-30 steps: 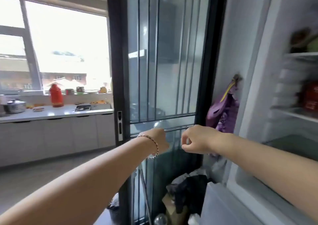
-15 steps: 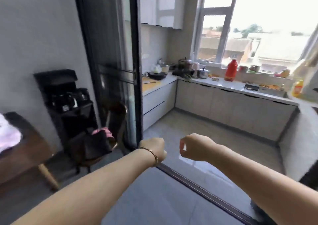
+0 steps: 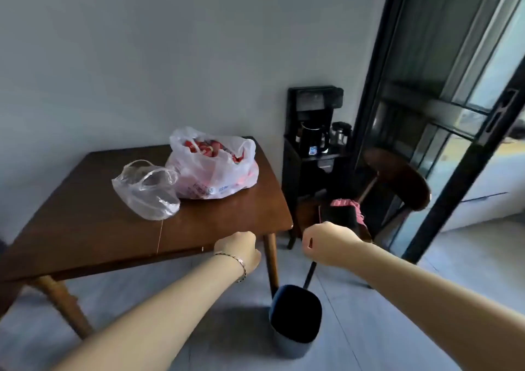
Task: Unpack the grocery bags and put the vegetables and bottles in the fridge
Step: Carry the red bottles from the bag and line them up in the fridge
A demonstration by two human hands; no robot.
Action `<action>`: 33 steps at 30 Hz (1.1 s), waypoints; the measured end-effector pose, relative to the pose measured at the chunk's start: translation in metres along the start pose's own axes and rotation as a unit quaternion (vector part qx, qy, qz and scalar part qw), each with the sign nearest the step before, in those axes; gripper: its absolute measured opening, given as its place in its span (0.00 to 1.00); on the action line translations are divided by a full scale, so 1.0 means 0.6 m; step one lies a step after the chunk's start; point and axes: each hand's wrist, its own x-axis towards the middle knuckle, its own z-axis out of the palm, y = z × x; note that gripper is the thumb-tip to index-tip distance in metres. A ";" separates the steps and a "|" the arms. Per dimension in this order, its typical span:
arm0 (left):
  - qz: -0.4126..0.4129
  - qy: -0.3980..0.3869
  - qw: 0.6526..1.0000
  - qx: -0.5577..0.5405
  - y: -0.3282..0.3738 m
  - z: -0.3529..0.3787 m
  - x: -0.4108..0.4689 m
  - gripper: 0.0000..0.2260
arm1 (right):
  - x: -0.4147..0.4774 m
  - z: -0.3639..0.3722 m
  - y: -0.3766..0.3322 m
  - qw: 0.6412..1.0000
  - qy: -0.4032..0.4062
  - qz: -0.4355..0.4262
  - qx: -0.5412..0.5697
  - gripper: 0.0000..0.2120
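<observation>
On the wooden table point(image 3: 85, 228): two grocery bags sit touching at the far right part of the top, well apart from both hands.
White printed bag point(image 3: 216, 171): slumped wide, long axis running left to right; its mouth gapes upward and toward the far wall, with red packaging showing inside.
Clear bag point(image 3: 147, 191): just left of and nearer than the white one, lying low; its handle loops stand up and point toward the far left, and the body sags toward the near right.
Thin strand point(image 3: 160, 237): a pale thread runs from the clear bag to the table's near edge.
Left hand point(image 3: 238, 250): curled into a loose fist with nothing in it, in front of the table's near right corner, with a beaded bracelet point(image 3: 240, 262) at the wrist.
Right hand point(image 3: 326, 242): also fisted and empty, right of the left hand, a gap between them.
Right of the table: a black stand point(image 3: 295, 171) against the wall carries a dark kettle point(image 3: 312, 140); beside it is a dark wooden chair point(image 3: 397, 177) with pink cloth point(image 3: 345, 203) on the seat, then a black-framed glass sliding door point(image 3: 443, 109).
Floor: a dark blue bin point(image 3: 295, 319) stands near the table's right leg.
Hard to make out: what the red packages are, the print on the white bag, and whether the clear bag holds anything. The left fingers are tucked behind the back of that hand. The table's left end is cut off by the frame. A thin black rod point(image 3: 309, 274) rises behind the bin and disappears behind the right hand; what it belongs to cannot be told.
</observation>
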 end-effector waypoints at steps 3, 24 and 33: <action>-0.052 0.020 0.998 -0.015 -0.076 -0.029 0.089 0.12 | 0.132 -0.013 -0.049 0.999 0.020 -0.038 0.000 0.10; 0.151 0.106 0.983 -0.006 -0.408 -0.181 0.630 0.23 | 0.772 -0.138 -0.268 0.985 0.115 -0.096 0.086 0.15; 0.253 -0.116 0.911 0.305 -0.461 -0.160 0.751 0.15 | 0.805 -0.074 -0.249 0.974 -0.199 -0.036 0.099 0.17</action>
